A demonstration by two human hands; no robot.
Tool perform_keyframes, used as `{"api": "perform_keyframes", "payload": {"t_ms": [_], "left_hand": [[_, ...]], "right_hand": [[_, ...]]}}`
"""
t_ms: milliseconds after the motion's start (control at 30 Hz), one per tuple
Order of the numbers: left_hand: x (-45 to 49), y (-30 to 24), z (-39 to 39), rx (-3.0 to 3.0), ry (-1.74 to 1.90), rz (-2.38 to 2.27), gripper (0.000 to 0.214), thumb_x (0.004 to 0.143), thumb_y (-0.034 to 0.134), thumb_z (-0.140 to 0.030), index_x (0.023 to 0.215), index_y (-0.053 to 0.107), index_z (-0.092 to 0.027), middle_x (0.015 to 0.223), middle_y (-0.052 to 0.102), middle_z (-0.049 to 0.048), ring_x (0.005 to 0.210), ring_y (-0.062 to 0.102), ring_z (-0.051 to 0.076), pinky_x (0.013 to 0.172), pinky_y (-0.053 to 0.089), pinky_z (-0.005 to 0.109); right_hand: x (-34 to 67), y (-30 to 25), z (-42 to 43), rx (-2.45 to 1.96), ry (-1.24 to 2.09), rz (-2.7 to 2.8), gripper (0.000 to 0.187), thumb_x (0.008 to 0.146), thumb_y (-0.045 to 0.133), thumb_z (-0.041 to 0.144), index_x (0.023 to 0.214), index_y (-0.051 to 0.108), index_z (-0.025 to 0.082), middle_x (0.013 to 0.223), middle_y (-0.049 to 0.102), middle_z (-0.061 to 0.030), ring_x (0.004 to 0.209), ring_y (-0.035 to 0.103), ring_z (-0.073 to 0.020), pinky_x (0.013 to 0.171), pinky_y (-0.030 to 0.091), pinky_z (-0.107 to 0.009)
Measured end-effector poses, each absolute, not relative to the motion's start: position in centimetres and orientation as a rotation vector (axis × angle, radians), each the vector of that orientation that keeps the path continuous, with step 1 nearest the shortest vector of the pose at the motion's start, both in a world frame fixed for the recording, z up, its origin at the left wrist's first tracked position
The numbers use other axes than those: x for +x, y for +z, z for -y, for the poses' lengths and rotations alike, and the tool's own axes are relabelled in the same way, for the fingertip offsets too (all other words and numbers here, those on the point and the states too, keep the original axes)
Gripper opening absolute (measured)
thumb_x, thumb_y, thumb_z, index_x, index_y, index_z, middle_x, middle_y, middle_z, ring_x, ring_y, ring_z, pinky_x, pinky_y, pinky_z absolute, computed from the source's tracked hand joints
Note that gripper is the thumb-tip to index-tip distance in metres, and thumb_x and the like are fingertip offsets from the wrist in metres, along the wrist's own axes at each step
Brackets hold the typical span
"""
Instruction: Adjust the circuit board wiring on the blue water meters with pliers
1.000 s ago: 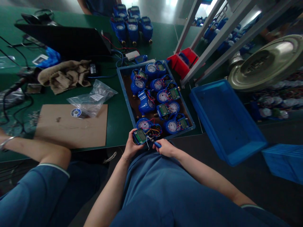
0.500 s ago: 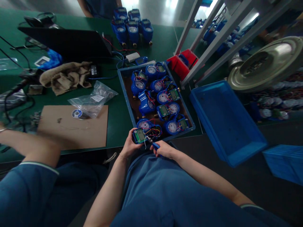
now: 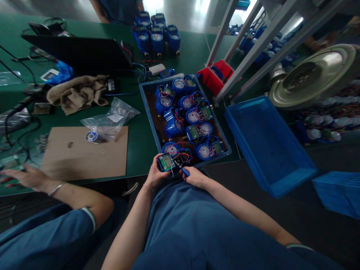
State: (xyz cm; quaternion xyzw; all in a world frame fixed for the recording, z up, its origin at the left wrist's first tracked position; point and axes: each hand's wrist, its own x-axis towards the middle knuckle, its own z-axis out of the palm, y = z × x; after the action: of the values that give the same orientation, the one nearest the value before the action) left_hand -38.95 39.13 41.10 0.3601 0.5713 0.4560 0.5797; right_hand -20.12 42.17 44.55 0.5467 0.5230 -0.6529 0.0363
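My left hand [image 3: 155, 173] is closed around the edge of a green display module [image 3: 165, 162] with a small screen, at the near edge of the blue crate. In my right hand [image 3: 195, 177] is a pair of blue-handled pliers [image 3: 185, 171], their tip close to the module's right end. A loose white wire [image 3: 172, 169] hangs beside the tip. Just behind the module sits a blue water meter [image 3: 171, 149] with a round white dial and red, yellow and black wires. Several more such meters lie in the crate [image 3: 150, 112].
A co-worker's hand [image 3: 30, 178] is over the table's left end, near a cardboard sheet [image 3: 112, 161] bearing a solder spool [image 3: 91, 136]. An empty blue tray [image 3: 270, 142] stands right of the crate. Behind are a red bin [image 3: 209, 79], metal posts [image 3: 247, 56] and a laptop [image 3: 75, 52].
The pliers' tip has shifted slightly right, away from the white wire's upper end. The co-worker's arm at left has swung, and the hand now shows over the table.
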Motion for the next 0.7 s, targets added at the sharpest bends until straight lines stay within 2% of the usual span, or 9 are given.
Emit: {"api": "perform_keyframes", "payload": {"t_ms": [67, 167, 400, 700], "left_hand": [[-39.1, 41.2, -39.1, 0.873, 1.051, -1.362, 0.079, 0.049, 0.076, -0.024, 0.117, 0.037, -0.02, 0.11, 0.053, 0.0074, 0.104, 0.053, 0.023, 0.097, 0.039, 0.04], [-39.3, 41.5, -39.0, 0.973, 1.016, -1.404, 0.076, 0.052, 0.075, -0.024, 0.118, 0.037, -0.021, 0.11, 0.053, 0.0065, 0.104, 0.053, 0.022, 0.097, 0.039, 0.039], [-39.5, 42.4, -38.6, 1.202, 0.923, -1.534, 0.072, 0.056, 0.07, -0.02, 0.119, 0.035, -0.022, 0.112, 0.05, 0.0059, 0.104, 0.052, 0.021, 0.096, 0.04, 0.038], [-39.5, 43.3, -39.2, 1.479, 0.703, -1.717, 0.071, 0.053, 0.068, -0.023, 0.117, 0.038, -0.019, 0.104, 0.054, 0.0077, 0.097, 0.053, 0.025, 0.089, 0.043, 0.042]], "right_hand": [[-20.1, 44.2, -42.1, 1.667, -1.982, -1.658, 0.053, 0.049, 0.042, -0.003, 0.096, 0.059, 0.013, 0.078, 0.057, -0.0007, 0.077, 0.052, -0.0145, 0.07, 0.039, -0.023], [-20.3, 43.9, -42.0, 1.619, -2.045, -1.673, 0.057, 0.05, 0.042, -0.004, 0.102, 0.057, 0.013, 0.085, 0.058, -0.0019, 0.082, 0.053, -0.015, 0.073, 0.039, -0.022], [-21.0, 42.7, -41.9, 1.554, -2.214, -1.701, 0.054, 0.053, 0.04, -0.005, 0.103, 0.054, 0.011, 0.082, 0.056, -0.0007, 0.081, 0.053, -0.0122, 0.075, 0.041, -0.02], [-20.6, 41.5, -41.2, 1.627, -2.071, -1.915, 0.055, 0.054, 0.042, -0.002, 0.104, 0.053, 0.014, 0.087, 0.056, -0.0009, 0.081, 0.053, -0.0126, 0.076, 0.041, -0.021]]}}
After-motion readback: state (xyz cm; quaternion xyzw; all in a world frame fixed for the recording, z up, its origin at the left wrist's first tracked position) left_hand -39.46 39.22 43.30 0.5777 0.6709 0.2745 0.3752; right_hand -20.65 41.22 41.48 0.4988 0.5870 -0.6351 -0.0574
